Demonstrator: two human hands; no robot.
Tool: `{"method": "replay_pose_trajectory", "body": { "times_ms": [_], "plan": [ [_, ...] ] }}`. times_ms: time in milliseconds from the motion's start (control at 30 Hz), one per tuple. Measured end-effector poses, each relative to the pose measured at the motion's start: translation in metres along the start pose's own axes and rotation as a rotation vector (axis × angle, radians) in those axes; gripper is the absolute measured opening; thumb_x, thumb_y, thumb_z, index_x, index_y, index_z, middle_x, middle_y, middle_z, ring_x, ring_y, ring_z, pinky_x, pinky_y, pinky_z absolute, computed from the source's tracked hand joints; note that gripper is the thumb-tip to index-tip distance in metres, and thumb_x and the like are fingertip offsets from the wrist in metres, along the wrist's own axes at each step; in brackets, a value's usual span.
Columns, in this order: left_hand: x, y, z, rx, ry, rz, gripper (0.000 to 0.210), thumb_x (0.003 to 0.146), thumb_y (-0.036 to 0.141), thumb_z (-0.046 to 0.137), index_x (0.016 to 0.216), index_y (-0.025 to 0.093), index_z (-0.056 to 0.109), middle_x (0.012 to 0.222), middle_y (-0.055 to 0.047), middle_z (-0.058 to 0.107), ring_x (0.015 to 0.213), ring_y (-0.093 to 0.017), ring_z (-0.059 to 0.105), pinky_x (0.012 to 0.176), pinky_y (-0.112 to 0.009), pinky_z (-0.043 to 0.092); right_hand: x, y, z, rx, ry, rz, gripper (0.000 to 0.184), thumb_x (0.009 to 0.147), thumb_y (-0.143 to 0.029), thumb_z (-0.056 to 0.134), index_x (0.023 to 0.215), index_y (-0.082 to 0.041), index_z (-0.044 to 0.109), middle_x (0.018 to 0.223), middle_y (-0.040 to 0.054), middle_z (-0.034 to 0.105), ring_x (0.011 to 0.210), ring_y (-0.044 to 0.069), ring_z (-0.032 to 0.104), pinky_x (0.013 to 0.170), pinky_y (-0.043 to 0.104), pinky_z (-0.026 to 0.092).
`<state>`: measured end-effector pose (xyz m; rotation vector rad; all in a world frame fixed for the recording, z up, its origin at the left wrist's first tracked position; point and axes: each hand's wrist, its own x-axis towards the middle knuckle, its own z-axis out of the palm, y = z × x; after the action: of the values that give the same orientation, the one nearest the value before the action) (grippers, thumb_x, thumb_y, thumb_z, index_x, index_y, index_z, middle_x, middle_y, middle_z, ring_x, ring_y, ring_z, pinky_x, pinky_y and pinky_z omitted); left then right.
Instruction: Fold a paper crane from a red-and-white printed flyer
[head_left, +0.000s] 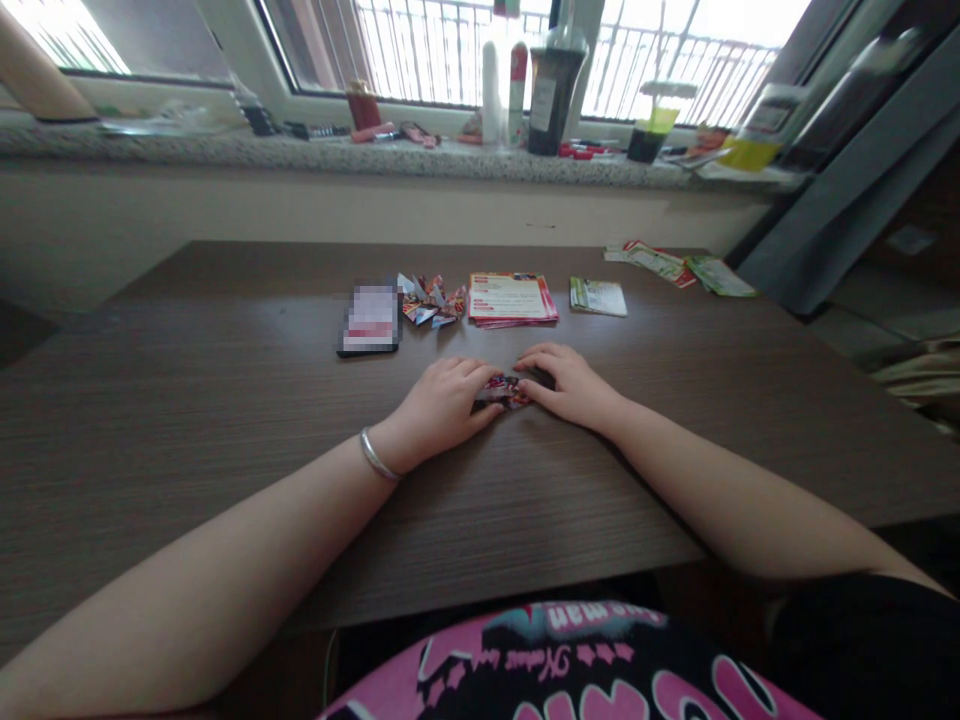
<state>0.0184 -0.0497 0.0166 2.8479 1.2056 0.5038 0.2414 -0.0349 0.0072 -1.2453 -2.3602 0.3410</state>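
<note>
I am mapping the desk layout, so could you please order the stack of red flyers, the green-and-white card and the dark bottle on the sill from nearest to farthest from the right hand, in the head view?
From the right hand:
1. Stack of red flyers, just beyond it on the desk.
2. Green-and-white card, beyond and slightly right.
3. Dark bottle, up on the windowsill.

Both bare forearms reach forward and converge, palms down. The left hand (442, 405) lies with fingers curled loosely inward, a silver bangle (375, 456) at its wrist. The right hand (568, 385) lies flat, fingertips pointing toward the left
</note>
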Motion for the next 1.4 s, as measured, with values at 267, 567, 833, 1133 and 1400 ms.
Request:
{"method": "replay_pose_trajectory", "body": {
  "times_ms": [267, 567, 833, 1133, 1400],
  "plan": [
    [0.001, 0.000, 0.004, -0.176, 0.117, -0.015, 0.048, 0.081, 0.028, 0.065, 0.124, 0.013, 0.051, 0.118, -0.012, 0.064, 0.108, -0.026, 0.061, 0.094, -0.040, 0.048, 0.002, 0.003, 0.007, 0.093, 0.041, -0.021, 0.022, 0.091, -0.031, 0.055, 0.099, -0.019, 0.071, 0.113, 0.0091, 0.068, 0.111, 0.023, 0.058, 0.102, 0.045, 0.040],
    [-0.001, -0.002, 0.007, -0.272, 0.159, -0.007, 0.071, 0.077, 0.019, 0.068, 0.140, 0.015, 0.036, 0.123, -0.013, 0.061, 0.109, -0.026, 0.061, 0.095, -0.042, 0.049, 0.004, -0.002, 0.004, 0.334, 0.059, 0.084, 0.013, 0.086, -0.025, 0.058, 0.090, -0.017, 0.068, 0.099, 0.0074, 0.071, 0.096, 0.020, 0.063, 0.093, 0.038, 0.046],
    [-0.001, -0.002, 0.005, -0.339, 0.165, -0.058, 0.079, 0.076, 0.018, 0.070, 0.145, 0.017, 0.031, 0.115, -0.010, 0.062, 0.100, -0.023, 0.063, 0.090, -0.038, 0.051, -0.001, -0.010, 0.001, 0.317, 0.080, 0.155, 0.013, 0.081, -0.026, 0.060, 0.088, -0.018, 0.066, 0.086, 0.0032, 0.070, 0.076, 0.016, 0.060, 0.072, 0.029, 0.045],
    [-0.001, -0.004, 0.006, -0.349, 0.124, -0.049, 0.066, 0.082, 0.017, 0.062, 0.141, 0.020, 0.034, 0.091, -0.004, 0.069, 0.079, -0.017, 0.066, 0.071, -0.028, 0.050, -0.004, -0.018, -0.002, 0.323, 0.097, 0.091, 0.006, 0.076, -0.021, 0.060, 0.081, -0.018, 0.061, 0.075, 0.0004, 0.064, 0.069, 0.013, 0.057, 0.065, 0.025, 0.042],
    [0.000, -0.003, 0.006, -0.272, 0.167, -0.048, 0.059, 0.080, 0.016, 0.064, 0.134, 0.020, 0.042, 0.087, -0.002, 0.071, 0.075, -0.017, 0.066, 0.069, -0.028, 0.049, -0.004, -0.020, -0.001, 0.261, 0.123, 0.022, 0.007, 0.075, -0.017, 0.060, 0.082, -0.019, 0.060, 0.074, -0.0010, 0.060, 0.067, 0.012, 0.053, 0.063, 0.024, 0.040]
  ]
}}
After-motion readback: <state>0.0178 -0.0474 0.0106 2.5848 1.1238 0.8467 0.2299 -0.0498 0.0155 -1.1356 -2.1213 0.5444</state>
